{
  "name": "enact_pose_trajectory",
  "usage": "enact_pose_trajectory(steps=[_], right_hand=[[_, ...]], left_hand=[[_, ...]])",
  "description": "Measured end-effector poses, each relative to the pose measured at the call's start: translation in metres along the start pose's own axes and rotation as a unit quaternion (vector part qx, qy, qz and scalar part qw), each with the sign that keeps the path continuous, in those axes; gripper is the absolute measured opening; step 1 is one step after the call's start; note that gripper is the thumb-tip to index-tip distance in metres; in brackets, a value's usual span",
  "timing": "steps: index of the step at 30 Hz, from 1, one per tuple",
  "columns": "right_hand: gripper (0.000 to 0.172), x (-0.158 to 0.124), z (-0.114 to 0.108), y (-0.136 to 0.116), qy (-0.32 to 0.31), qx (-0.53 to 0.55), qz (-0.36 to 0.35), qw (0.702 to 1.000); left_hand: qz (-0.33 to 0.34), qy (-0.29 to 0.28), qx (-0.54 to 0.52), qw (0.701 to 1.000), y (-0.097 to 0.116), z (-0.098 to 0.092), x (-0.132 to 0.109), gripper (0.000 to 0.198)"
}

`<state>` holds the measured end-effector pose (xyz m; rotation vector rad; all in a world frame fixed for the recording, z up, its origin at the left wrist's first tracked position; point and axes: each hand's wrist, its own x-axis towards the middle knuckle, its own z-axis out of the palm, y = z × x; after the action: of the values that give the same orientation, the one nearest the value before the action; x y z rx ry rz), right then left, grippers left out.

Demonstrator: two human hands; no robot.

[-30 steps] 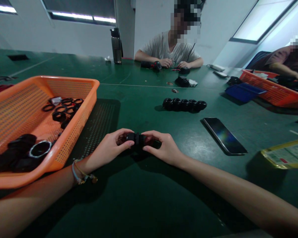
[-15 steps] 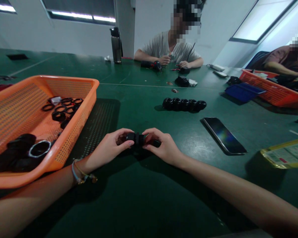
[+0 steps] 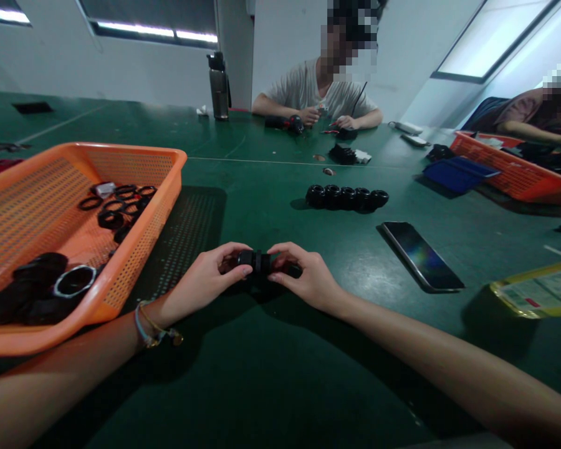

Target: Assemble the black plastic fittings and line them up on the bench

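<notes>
Between my two hands lies a black cable gland (image 3: 258, 260), sideways and low over the green table (image 3: 262, 386). My left hand (image 3: 212, 274) pinches its left end between thumb and fingers. At the other end, the thumb and fingers of my right hand (image 3: 308, 274) close around the part, and the fingertips hide some of it. Beyond my hands stands a row of several similar black fittings (image 3: 348, 197), side by side.
An orange basket (image 3: 135, 280) on the left holds black rings and black fittings. To the right are a phone (image 3: 423, 257) and a yellow-edged package (image 3: 540, 290). Farther off are a blue tray (image 3: 460, 174), another orange basket (image 3: 514, 181), a bottle (image 3: 219, 87) and two people.
My hands and the cable gland keep nearly the same place, with only a slight shift of the right fingers. Across the table, a person's hand has moved a little.
</notes>
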<state>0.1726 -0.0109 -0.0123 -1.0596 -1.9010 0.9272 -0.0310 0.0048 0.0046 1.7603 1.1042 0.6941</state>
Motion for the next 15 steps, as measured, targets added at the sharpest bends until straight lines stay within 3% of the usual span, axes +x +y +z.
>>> enact_pose_trajectory(steps=[15], right_hand=[[0.027, 0.0005, 0.0007, -0.0002, -0.001, -0.008, 0.004, 1.0]], left_hand=[[-0.004, 0.004, 0.007, 1.0, -0.0003, 0.0002, -0.0002, 0.042]])
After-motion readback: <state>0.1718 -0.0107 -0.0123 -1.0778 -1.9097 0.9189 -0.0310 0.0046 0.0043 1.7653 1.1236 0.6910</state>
